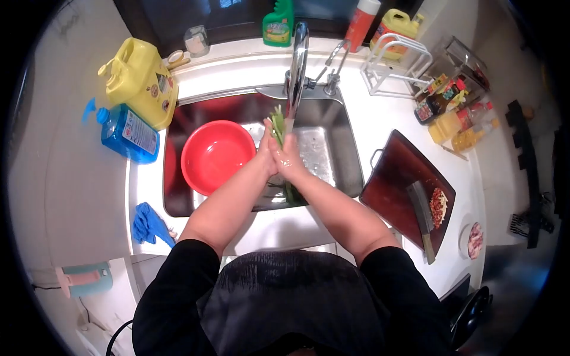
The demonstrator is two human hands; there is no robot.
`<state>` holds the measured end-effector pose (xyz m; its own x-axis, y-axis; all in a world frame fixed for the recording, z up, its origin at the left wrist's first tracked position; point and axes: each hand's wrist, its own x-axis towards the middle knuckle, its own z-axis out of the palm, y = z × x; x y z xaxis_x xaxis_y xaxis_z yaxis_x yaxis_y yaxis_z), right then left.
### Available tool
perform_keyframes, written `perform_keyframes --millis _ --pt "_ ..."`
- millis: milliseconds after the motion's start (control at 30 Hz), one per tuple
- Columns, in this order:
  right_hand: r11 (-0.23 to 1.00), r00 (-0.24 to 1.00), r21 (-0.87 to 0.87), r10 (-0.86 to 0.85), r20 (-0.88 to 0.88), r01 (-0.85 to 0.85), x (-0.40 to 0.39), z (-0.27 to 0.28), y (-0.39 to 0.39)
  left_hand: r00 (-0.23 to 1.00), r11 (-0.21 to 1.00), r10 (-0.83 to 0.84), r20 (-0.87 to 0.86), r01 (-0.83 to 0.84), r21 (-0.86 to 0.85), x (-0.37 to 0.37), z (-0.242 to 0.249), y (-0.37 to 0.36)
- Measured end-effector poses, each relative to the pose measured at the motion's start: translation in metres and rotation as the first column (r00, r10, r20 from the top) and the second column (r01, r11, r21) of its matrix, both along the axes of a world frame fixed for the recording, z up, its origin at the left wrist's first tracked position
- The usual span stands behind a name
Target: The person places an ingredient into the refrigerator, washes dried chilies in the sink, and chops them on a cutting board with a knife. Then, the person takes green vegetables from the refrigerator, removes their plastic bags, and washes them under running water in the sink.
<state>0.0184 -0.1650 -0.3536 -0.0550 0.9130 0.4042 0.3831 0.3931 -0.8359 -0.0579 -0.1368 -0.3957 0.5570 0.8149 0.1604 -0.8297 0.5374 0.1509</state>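
Note:
In the head view, my left hand (267, 153) and my right hand (287, 159) are pressed together over the sink (351, 160), closed around a bunch of green onions (277, 123). Pale cut ends stick up above the fingers, and dark green leaves hang below the wrists. Directly over the bunch, the chrome faucet (298, 65) appears to run water onto my wet right hand. A red plastic basin (217, 155) sits in the sink just left of my left hand. My palms hide the middle of the bunch.
On the right counter, a cutting board (386, 172) carries a cleaver (421, 207) and chopped food (438, 207), beside a small bowl (475, 241). Several bottles (438, 107) stand behind. At left are a blue pump bottle (129, 133), a yellow jug (142, 83) and a blue cloth (151, 224).

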Motion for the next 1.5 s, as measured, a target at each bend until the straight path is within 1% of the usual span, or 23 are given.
perform_keyframes --millis 33,67,100,200,233,300,333,367,400,467,533,567,667,767,867,900,1000,1067,1133,1167,1267,1367,1500 --pt "0.997 0.997 -0.022 0.068 -0.047 -0.069 0.009 0.007 -0.001 0.965 0.975 0.078 -0.251 -0.127 -0.184 0.003 0.039 -0.017" --pt "0.99 0.986 -0.035 0.134 -0.096 -0.138 0.017 0.015 0.002 0.863 0.904 0.1 -0.495 -0.286 -0.317 0.005 0.067 -0.027" --pt "0.984 0.98 -0.039 0.168 -0.105 -0.172 0.019 0.017 0.005 0.936 0.935 0.075 -0.345 -0.187 -0.302 0.001 0.076 -0.029" --pt "0.975 0.976 -0.057 0.211 -0.045 -0.213 0.022 0.019 0.014 0.948 0.932 0.154 -0.278 -0.233 -0.278 -0.003 0.087 -0.04" --pt "0.97 0.981 -0.144 0.192 -0.036 -0.195 0.023 0.021 0.017 0.984 0.959 0.136 -0.117 -0.16 -0.234 -0.012 0.061 -0.039" --pt "0.941 0.987 -0.298 0.16 -0.02 -0.159 0.021 0.035 0.027 0.999 0.999 0.039 0.038 -0.038 -0.005 -0.03 0.003 -0.034" --pt "0.94 0.993 -0.32 0.113 -0.042 -0.121 0.019 0.045 0.027 0.927 0.974 0.228 -0.298 -0.214 0.077 -0.022 0.027 -0.049" --pt "0.934 0.996 -0.348 0.066 -0.058 -0.082 0.017 0.055 0.024 0.706 0.936 0.344 -0.618 -0.305 0.174 -0.013 0.052 -0.064" --pt "0.924 0.997 -0.379 0.02 -0.07 -0.046 0.016 0.058 0.021 0.409 0.903 0.429 -0.806 -0.197 0.381 -0.014 0.05 -0.063" --pt "0.836 0.924 -0.5 0.019 -0.381 -0.224 0.013 0.04 0.025 0.185 0.909 0.417 -0.89 -0.104 0.404 -0.007 0.048 -0.064" --pt "0.732 0.758 -0.536 -0.041 -0.65 -0.42 0.006 0.033 0.031 -0.134 0.897 0.434 -0.891 -0.031 0.441 -0.007 0.047 -0.049" --pt "0.725 0.831 -0.572 -0.001 -0.557 -0.383 0.007 0.029 0.032 -0.288 0.895 0.431 -0.855 0.013 0.447 -0.007 0.043 -0.044" --pt "0.91 0.991 -0.411 -0.005 -0.132 -0.051 0.003 0.033 0.032 -0.203 0.709 0.677 -0.708 -0.08 0.701 0.001 -0.007 -0.029" --pt "0.886 0.911 -0.433 -0.029 -0.411 -0.167 0.011 0.022 0.055 -0.448 0.856 0.447 -0.774 -0.038 0.516 0.008 0.054 -0.034" --pt "0.862 0.715 -0.476 -0.223 -0.663 -0.172 0.023 0.05 0.053 -0.419 0.802 0.563 -0.712 0.07 0.593 0.009 0.081 -0.032" --pt "0.901 0.654 -0.405 -0.213 -0.725 -0.156 0.025 0.065 0.048 -0.373 0.754 0.618 -0.692 0.032 0.657 0.008 0.071 -0.029" --pt "0.858 0.596 -0.443 -0.219 -0.773 -0.259 0.058 0.099 0.062 -0.379 0.767 0.613 -0.693 0.077 0.637 -0.001 0.033 -0.03" --pt "0.85 0.576 -0.44 -0.212 -0.79 -0.291 0.069 0.114 0.072 -0.408 0.793 0.585 -0.701 0.103 0.601 -0.002 0.029 -0.032" --pt "0.864 0.575 -0.402 -0.171 -0.8 -0.303 0.078 0.121 0.073 -0.438 0.846 0.517 -0.735 0.134 0.515 0.005 0.06 -0.037" --pt "0.878 0.573 -0.385 -0.165 -0.803 -0.286 0.08 0.128 0.073 -0.34 0.818 0.569 -0.749 0.137 0.559 0.0 0.043 -0.031" --pt "0.876 0.523 -0.358 -0.149 -0.839 -0.325 0.095 0.138 0.08 -0.367 0.748 0.65 -0.665 0.161 0.643 -0.003 0.025 -0.027" --pt "0.895 0.597 -0.367 -0.153 -0.787 -0.255 0.107 0.153 0.074 -0.433 0.806 0.591 -0.681 0.296 0.512 -0.011 0.019 -0.027" --pt "0.952 0.578 -0.221 -0.061 -0.813 -0.21 0.148 0.189 0.087 -0.406 0.814 0.551 -0.729 0.453 0.364 -0.049 -0.061 -0.037"
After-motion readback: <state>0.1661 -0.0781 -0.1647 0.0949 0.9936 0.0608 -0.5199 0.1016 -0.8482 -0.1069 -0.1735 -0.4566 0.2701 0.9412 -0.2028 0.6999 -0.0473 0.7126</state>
